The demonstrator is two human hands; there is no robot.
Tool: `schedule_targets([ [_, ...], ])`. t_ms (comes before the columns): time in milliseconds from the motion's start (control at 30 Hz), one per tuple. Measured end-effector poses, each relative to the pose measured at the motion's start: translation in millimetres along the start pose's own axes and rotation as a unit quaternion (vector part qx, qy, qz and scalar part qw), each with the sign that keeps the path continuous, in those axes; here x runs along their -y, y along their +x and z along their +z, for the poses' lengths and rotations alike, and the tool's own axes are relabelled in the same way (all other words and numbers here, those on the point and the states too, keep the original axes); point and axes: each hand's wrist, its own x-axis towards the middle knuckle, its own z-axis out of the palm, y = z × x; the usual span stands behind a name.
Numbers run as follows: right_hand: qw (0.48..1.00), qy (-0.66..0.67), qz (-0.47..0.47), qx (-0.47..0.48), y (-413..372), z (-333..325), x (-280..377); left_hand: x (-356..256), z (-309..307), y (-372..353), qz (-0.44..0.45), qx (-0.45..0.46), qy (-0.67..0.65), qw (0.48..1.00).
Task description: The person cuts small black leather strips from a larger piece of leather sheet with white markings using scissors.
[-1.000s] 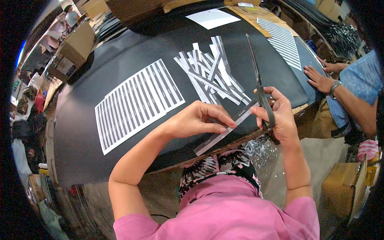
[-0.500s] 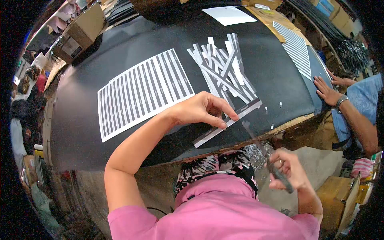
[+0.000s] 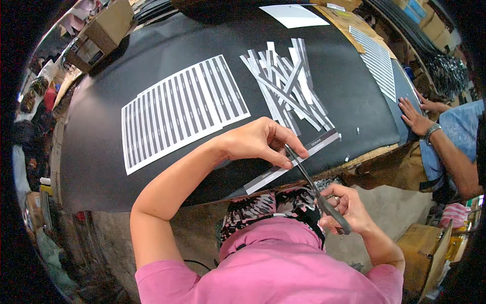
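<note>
My left hand [image 3: 255,143] pinches a grey-and-white label strip [image 3: 322,144] printed with "GENUINE" and "LEATHER", near the front edge of the black-topped table [image 3: 101,167]. In my right hand [image 3: 353,206] is a pair of scissors [image 3: 335,213] with dark handles. Their blades point up and left and cross the strip right beside my left thumb and fingertips. Beyond the strip lies a loose pile of cut strips [image 3: 288,99]. Striped label sheets [image 3: 177,117], overlapping one another, lie flat to the left of the pile.
Small white scraps [image 3: 358,130] dot the table on the right. Another person's hand [image 3: 416,117] rests at the right edge, near another striped sheet [image 3: 375,61]. A white sheet [image 3: 294,17] lies at the back, and a cardboard box [image 3: 101,38] stands back left.
My right hand has brought the scissors up and left, so the blades now reach the strip. My left hand keeps its pinch on the strip. The view has shifted slightly.
</note>
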Motion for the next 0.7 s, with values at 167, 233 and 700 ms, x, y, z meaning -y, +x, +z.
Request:
schedule_targets([
  [167,1.000,0.001,0.000,-0.012,2,5,5,-4,-2,-1,-0.019,-0.002,-0.007,1.000],
  [233,1.000,-0.004,-0.006,-0.007,3,2,2,-5,-1,-2,-0.022,-0.001,-0.005,1.000],
  [700,0.999,-0.023,-0.009,-0.044,7,7,3,3,-5,1,-0.021,-0.005,0.023,0.999],
])
